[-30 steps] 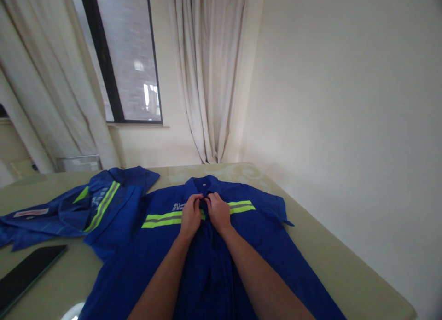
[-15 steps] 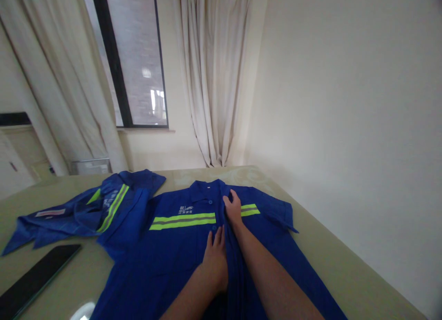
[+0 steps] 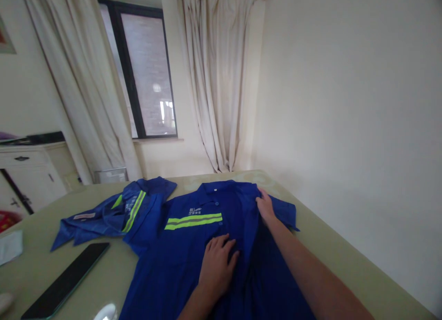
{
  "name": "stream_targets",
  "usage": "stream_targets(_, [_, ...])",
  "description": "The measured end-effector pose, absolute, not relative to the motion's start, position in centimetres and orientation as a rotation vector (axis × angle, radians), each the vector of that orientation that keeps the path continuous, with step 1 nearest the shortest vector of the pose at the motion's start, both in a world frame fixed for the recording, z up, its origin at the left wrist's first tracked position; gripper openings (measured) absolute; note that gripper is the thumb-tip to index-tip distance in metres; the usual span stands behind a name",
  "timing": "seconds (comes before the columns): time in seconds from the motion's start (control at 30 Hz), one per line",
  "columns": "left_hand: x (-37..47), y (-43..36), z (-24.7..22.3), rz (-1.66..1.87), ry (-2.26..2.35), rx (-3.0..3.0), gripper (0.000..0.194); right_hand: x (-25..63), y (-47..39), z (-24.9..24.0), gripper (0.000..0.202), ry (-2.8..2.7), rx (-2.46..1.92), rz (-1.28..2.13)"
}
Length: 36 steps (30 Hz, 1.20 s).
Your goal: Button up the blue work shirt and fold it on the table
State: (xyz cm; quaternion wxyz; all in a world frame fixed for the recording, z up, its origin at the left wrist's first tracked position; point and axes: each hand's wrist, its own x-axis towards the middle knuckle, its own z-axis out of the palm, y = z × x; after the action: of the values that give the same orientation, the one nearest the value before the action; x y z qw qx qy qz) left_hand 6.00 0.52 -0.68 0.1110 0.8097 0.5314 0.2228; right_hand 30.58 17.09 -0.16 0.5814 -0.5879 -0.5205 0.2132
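A blue work shirt (image 3: pixel 165 260) with a yellow-green reflective band and white lettering lies spread on the table, collar toward the far side. Its right-hand front panel is lifted and turned back, so the inside shows near the collar. My right hand (image 3: pixel 265 205) is closed on the edge of that panel, close to the shoulder. Fingers spread, my left hand (image 3: pixel 218 262) rests on the shirt front below the band, beside the button line, holding nothing. The reflective band on the turned-back side is hidden.
A second blue garment (image 3: pixel 107 218) with reflective stripes lies crumpled at the left, touching the shirt. Nearer stands a long black flat object (image 3: pixel 69 278) on the table (image 3: pixel 328 274). A white round item (image 3: pixel 106 312) is at the front edge of view. A wall (image 3: pixel 345 126) borders the right.
My right hand has moved right, pulling the front panel open and folding it back over the shoulder. My left hand has come slightly nearer and lies flatter. The view has turned left.
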Motion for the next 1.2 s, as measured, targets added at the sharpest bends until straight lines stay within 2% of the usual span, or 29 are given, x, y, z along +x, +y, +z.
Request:
stream_targets(0.17, [5.8, 1.2, -0.6, 0.843, 1.764, 2.203, 0.036, 38.1, 12.7, 0.6, 0.053, -1.155, -1.610, 0.383])
stream_targets(0.33, [4.8, 1.6, -0.7, 1.078, 1.683, 2.147, 0.020, 37.1, 9.2, -1.6, 0.056, -1.422, -1.820, 0.241])
stream_targets(0.47, [-1.3, 3.2, 1.1, 1.171, 1.738, 2.325, 0.022, 35.8, 8.8, -1.7, 0.051, -1.628, -1.929, 0.109])
stream_targets(0.53, [-5.5, 4.0, 2.6, 1.123, 2.053, 2.331, 0.027, 35.6, 9.0, -1.3, 0.049, -1.663, -1.934, 0.066])
stream_targets(0.6, [-8.6, 4.3, 4.0, 0.885, 2.441, 2.239, 0.032, 35.3, 9.2, -1.0, 0.047, -1.670, -1.945, 0.028])
stream_targets(0.67, [-9.3, 3.7, 4.7, 0.719, 2.634, 2.187, 0.038, 34.9, 9.4, -0.7, 0.047, -1.669, -1.967, 0.007])
stream_targets(0.73, [-7.3, 2.5, 4.5, 0.662, 2.467, 2.343, 0.042, 34.3, 9.5, -0.6, 0.047, -1.683, -1.970, -0.032])
stream_targets(0.8, [-3.6, 1.1, 3.2, 0.552, 1.959, 2.576, 0.041, 33.8, 9.5, -0.4, 0.045, -1.707, -1.934, -0.104])
stream_targets(0.87, [0.1, -0.2, 1.5, 0.419, 1.647, 2.566, 0.061, 33.6, 9.4, -0.3, 0.044, -1.736, -1.863, -0.158])
stream_targets(0.9, [1.6, -0.7, 0.7, 0.387, 1.599, 2.530, 0.063, 33.6, 9.3, -0.2, 0.044, -1.757, -1.823, -0.151])
stream_targets(1.0, [3.3, -1.0, -0.7, 0.446, 1.615, 2.432, 0.038, 34.7, 8.7, -0.1, 0.049, -1.804, -1.725, -0.012])
stream_targets(1.03, [3.2, -0.7, -0.7, 0.511, 1.617, 2.386, 0.035, 35.5, 8.4, -0.2, 0.051, -1.791, -1.707, 0.036])
stream_targets(1.17, [0.6, 3.0, 2.3, 1.199, 1.617, 1.857, 0.011, 39.2, 6.3, -1.5, 0.051, -1.556, -1.743, 0.044])
stream_targets(1.2, [-0.2, 4.4, 3.8, 1.345, 1.632, 1.753, 0.010, 40.0, 5.7, -2.0, 0.050, -1.493, -1.782, 0.041])
